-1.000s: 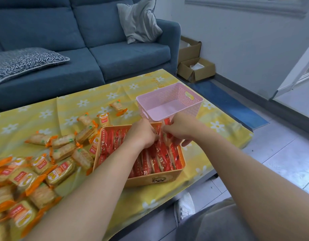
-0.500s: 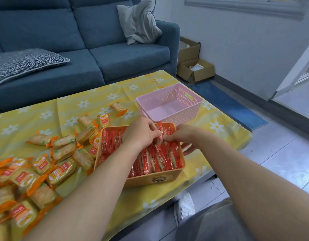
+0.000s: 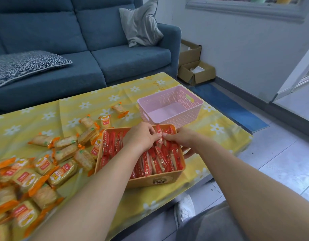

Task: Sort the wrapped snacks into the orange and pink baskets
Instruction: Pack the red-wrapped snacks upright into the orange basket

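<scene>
Two baskets: one orange (image 3: 155, 180), one pink (image 3: 171, 103) just behind it. Two hands. Two cardboard boxes. Two cushions. Red and orange-wrapped snacks too many to count.

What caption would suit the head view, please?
Both hands, left hand and right hand, arrange red snacks in the orange basket; pink basket empty.

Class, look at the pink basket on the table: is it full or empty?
Empty. The pink basket shows only its bare floor, with no wrapped snacks inside.
</scene>
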Demonstrator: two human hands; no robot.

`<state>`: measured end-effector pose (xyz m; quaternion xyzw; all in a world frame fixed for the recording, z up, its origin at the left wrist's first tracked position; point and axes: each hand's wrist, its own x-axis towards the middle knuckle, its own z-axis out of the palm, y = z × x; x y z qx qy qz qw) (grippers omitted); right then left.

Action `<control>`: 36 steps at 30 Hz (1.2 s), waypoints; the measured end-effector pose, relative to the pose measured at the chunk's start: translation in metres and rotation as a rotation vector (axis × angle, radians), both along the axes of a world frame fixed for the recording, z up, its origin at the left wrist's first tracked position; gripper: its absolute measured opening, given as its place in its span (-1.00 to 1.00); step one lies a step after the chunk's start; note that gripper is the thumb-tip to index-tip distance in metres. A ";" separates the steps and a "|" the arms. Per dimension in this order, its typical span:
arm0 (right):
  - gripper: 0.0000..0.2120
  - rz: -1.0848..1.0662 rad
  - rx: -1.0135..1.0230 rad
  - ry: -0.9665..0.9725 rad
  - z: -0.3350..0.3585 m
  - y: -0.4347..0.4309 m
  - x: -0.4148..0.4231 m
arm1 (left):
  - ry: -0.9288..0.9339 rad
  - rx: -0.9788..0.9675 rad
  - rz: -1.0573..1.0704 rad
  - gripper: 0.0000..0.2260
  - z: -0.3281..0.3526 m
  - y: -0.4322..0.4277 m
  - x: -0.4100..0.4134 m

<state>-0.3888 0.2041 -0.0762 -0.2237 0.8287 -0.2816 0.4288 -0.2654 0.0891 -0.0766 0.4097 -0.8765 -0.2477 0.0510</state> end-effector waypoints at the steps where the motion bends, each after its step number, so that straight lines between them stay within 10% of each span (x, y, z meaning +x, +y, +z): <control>1: -0.52 -0.006 -0.004 -0.002 -0.002 -0.001 0.001 | -0.005 -0.014 0.011 -0.75 -0.001 0.001 -0.001; 12: -0.50 -0.080 -0.019 0.129 0.004 0.007 0.014 | 0.079 -0.176 0.119 -0.76 0.021 -0.004 0.031; 17: -0.66 -0.083 -0.059 0.040 0.009 0.024 0.023 | -0.291 -0.114 0.329 -0.52 0.028 -0.038 0.106; 21: -0.67 -0.086 -0.163 -0.007 0.021 0.024 0.034 | -0.140 0.360 0.289 -0.71 0.029 -0.021 0.127; 29: -0.59 -0.218 -0.588 -0.206 0.057 0.000 0.046 | 0.407 0.490 0.456 -0.67 0.075 -0.048 0.171; 33: -0.71 -0.096 -0.634 0.267 0.051 -0.037 0.037 | 0.632 0.481 0.635 -0.76 0.086 -0.077 0.186; 36: -0.56 0.186 -0.275 0.757 0.032 -0.064 0.029 | 0.786 0.561 0.756 -0.84 0.085 -0.094 0.187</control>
